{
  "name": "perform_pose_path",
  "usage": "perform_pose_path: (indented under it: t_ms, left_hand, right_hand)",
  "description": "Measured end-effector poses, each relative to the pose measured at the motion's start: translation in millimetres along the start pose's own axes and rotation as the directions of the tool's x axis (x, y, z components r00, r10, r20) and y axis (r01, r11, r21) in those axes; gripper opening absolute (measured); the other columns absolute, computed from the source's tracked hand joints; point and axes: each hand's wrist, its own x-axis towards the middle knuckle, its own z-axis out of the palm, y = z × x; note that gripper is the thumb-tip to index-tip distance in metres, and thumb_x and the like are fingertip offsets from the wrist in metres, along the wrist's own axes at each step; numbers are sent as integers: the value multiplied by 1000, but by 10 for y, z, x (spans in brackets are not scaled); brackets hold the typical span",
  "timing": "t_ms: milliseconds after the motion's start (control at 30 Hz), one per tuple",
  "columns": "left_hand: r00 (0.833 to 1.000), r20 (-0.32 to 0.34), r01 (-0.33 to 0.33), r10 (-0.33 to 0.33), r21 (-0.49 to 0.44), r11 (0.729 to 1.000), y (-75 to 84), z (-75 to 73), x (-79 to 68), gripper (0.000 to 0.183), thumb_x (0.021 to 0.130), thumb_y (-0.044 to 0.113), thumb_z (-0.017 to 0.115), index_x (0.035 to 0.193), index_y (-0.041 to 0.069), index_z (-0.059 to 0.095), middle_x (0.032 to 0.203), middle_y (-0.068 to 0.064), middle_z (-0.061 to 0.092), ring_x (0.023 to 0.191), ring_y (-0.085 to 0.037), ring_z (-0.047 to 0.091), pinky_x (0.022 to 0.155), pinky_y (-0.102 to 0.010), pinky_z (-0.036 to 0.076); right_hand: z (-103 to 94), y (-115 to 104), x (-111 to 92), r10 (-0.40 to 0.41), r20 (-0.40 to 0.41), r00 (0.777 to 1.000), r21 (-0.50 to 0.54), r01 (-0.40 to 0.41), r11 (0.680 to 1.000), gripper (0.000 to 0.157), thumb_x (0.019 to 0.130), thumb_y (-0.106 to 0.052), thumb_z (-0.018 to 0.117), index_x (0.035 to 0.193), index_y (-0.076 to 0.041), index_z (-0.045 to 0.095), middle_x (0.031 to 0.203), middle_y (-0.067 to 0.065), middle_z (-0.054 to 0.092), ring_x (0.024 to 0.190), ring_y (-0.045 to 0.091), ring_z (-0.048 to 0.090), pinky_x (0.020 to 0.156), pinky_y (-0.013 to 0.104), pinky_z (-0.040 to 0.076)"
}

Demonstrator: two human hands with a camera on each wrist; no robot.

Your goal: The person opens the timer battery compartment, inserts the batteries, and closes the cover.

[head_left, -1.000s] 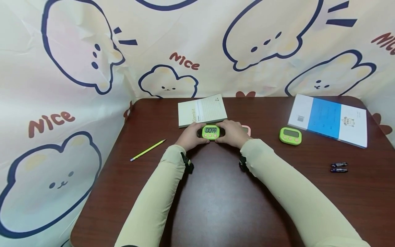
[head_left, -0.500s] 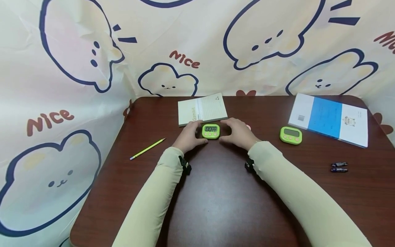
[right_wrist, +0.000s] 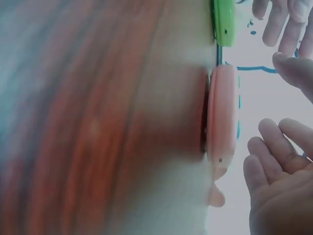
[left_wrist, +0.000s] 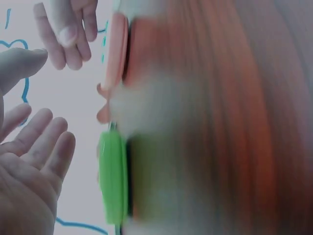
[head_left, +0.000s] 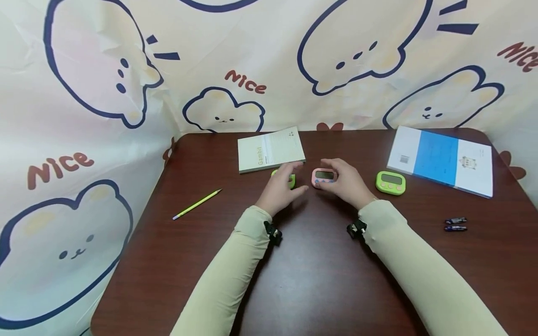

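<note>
A green digital timer (head_left: 292,181) lies on the table just in front of a pale notebook, partly hidden behind my left hand (head_left: 282,187). That hand is held with thumb and fingers spread, nothing between them. To its right is a pink digital timer (head_left: 324,176); my right hand (head_left: 348,183) is at its right side, with the thumb overlapping the timer's lower edge in the head view. In the right wrist view, the right hand (right_wrist: 281,171) is apart from the pink timer (right_wrist: 223,115), fingers loosely extended. The left wrist view shows the green timer (left_wrist: 112,176) beside the open left palm (left_wrist: 29,181).
The notebook (head_left: 271,149) lies at the back. A yellow pencil (head_left: 196,204) is on the left. To the right are a second green timer (head_left: 391,183), a blue-and-white book (head_left: 441,161) and two small dark batteries (head_left: 456,224). Patterned cloth hangs behind the table (head_left: 311,280).
Both hands let go of the green timer's sides and opened outward. Then they shifted right, the left hand passing in front of the green timer, the right hand uncovering the pink timer.
</note>
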Motion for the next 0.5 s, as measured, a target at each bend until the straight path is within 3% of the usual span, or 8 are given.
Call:
perform_pose_path:
  t_ms: [233, 500]
  left_hand:
    - [998, 43, 55, -55, -3, 998, 121, 277, 106, 70, 90, 26, 78, 149, 7, 44, 144, -9, 50, 130, -20, 50, 108, -34, 41]
    - [976, 55, 215, -213, -34, 976, 131, 477, 245, 74, 90, 23, 78, 150, 4, 41, 138, -12, 50, 118, -19, 55, 99, -31, 47]
  right_hand:
    - [-137, 166, -45, 102, 30, 994, -13, -102, 995, 74, 86, -28, 80, 148, -6, 46, 143, 14, 53, 137, 32, 44, 113, 53, 32]
    - [-196, 267, -44, 141, 102, 985, -34, -138, 990, 78, 84, -23, 83, 146, 2, 45, 139, 21, 55, 123, 35, 54, 105, 50, 42]
